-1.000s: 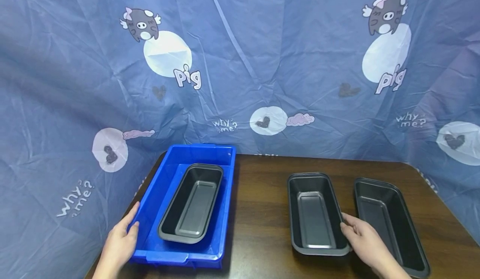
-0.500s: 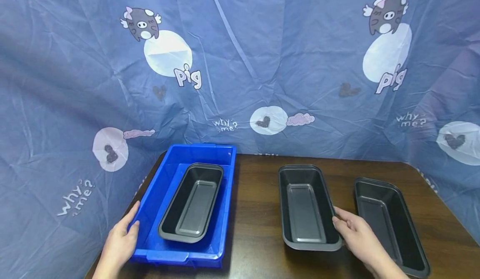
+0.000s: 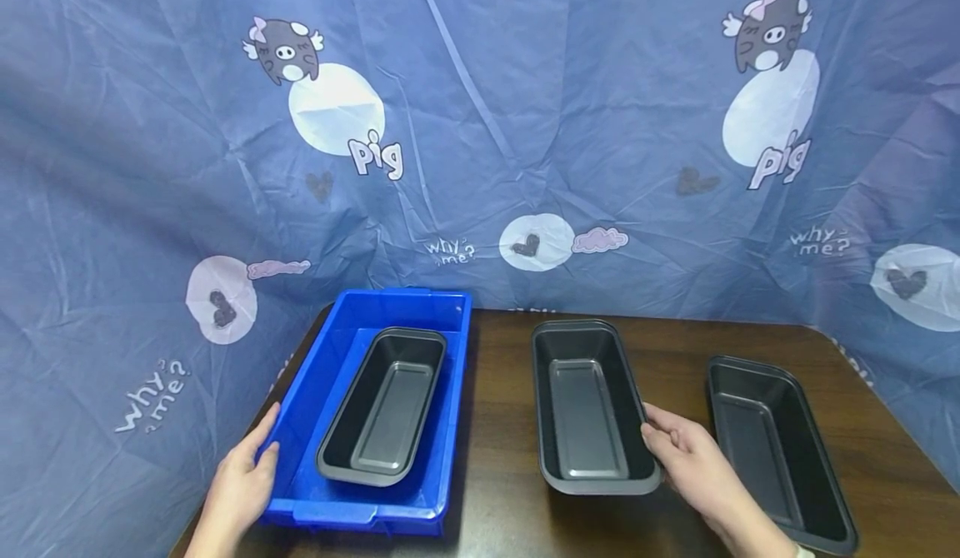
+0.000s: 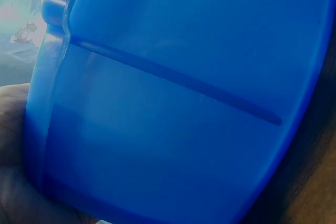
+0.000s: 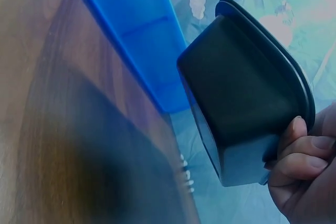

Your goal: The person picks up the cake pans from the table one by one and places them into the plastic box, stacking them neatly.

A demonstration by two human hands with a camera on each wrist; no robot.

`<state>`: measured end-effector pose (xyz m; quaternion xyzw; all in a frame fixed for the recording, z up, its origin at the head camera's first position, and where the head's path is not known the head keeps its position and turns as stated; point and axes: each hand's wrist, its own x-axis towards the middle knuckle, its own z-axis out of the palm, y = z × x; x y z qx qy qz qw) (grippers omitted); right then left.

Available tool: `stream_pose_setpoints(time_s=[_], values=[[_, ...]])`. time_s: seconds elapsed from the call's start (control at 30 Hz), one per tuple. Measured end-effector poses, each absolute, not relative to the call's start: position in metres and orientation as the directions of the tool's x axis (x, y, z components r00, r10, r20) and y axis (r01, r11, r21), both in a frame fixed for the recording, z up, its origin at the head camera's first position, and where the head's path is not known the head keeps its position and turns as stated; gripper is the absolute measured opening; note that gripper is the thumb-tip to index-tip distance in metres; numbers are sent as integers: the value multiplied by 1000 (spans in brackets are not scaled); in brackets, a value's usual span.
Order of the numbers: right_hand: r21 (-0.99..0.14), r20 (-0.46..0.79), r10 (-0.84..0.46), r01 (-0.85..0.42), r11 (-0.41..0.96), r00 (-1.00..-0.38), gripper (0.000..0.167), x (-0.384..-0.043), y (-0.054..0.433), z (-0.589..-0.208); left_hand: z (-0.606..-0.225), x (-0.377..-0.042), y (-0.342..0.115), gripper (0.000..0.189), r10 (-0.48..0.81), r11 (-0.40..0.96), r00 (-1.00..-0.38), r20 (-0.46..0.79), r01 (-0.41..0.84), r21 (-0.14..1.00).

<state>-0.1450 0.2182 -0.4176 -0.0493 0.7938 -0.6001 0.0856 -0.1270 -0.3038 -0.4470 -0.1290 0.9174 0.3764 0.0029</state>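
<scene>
My right hand (image 3: pixel 693 462) grips a dark grey loaf pan (image 3: pixel 592 416) by the rim of its right long side. The pan is off the table, with its shadow below it; in the right wrist view curled fingers (image 5: pixel 302 169) hold its edge. At the left, my left hand (image 3: pixel 238 479) holds the near left edge of a blue plastic bin (image 3: pixel 356 515). In the left wrist view the bin's outer wall (image 4: pixel 173 135) hides most of that hand. A second loaf pan (image 3: pixel 390 416) lies inside the bin, slightly tilted to the right.
A third loaf pan (image 3: pixel 772 450) stands on the right of the brown wooden table (image 3: pixel 498 458), partly behind my right forearm. A blue printed cloth (image 3: pixel 480 125) hangs behind the table and along its sides.
My right hand has carried its loaf pan left, away from the third pan, and a little farther back and up. The left hand, the bin and the pan inside it have stayed put.
</scene>
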Motion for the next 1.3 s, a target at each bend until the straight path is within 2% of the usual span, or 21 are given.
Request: stream_pose_setpoints(time_s=[0.4,0.63,1.3], values=[[-994,8,-285,-39,103,-958,48,-148,195,-411,-446,-127,-305,57,-234,687,-967,-101,-238,687],[-994,33,-294,-63,93,-955,47,-150,180,-407,-444,-127,-304,57,-228,694,-969,-92,-229,683],[-994,97,-372,-69,-88,-923,45,-158,132,-401,-447,-126,-304,57,-236,691,-967,-91,-233,685]])
